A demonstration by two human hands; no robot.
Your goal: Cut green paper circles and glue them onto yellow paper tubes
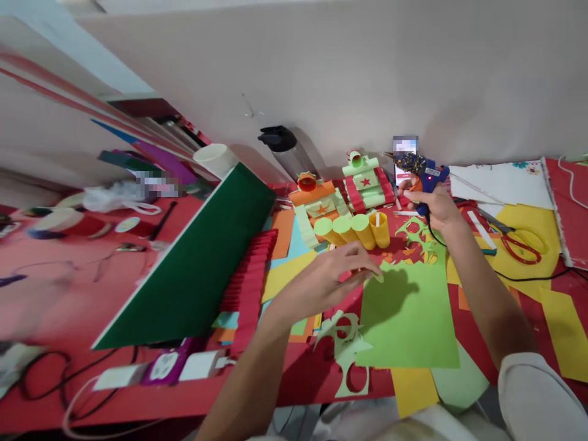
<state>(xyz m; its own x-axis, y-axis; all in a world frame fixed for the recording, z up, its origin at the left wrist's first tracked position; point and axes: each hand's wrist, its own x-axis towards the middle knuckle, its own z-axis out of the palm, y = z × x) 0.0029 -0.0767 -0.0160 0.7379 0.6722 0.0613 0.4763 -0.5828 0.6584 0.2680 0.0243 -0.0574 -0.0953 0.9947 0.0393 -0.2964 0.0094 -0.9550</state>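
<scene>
My left hand (324, 277) hovers over a light green sheet (408, 331), its fingertips pinched on a small pale green paper piece (379, 277). A blue hot glue gun (432, 176) with a speckled front is gripped in my right hand (440, 207), its nozzle pointing left toward the wall. Between the hands stands a row of yellow paper tubes (362, 231). Several have green discs on top; the rightmost is open, with a white strip at its mouth. Behind them are two paper figures, one orange (315, 199) and one red and green (367, 184), both bearing stars.
A dark green board (197, 263) leans at left, near a red fringed paper strip (248, 288). Cut green scraps (346, 352) lie in front. Scissors (519, 239) rest on yellow paper at right. A phone (406, 147) and a bottle (294, 153) stand by the wall. A purple power strip (168, 362) carries plugs.
</scene>
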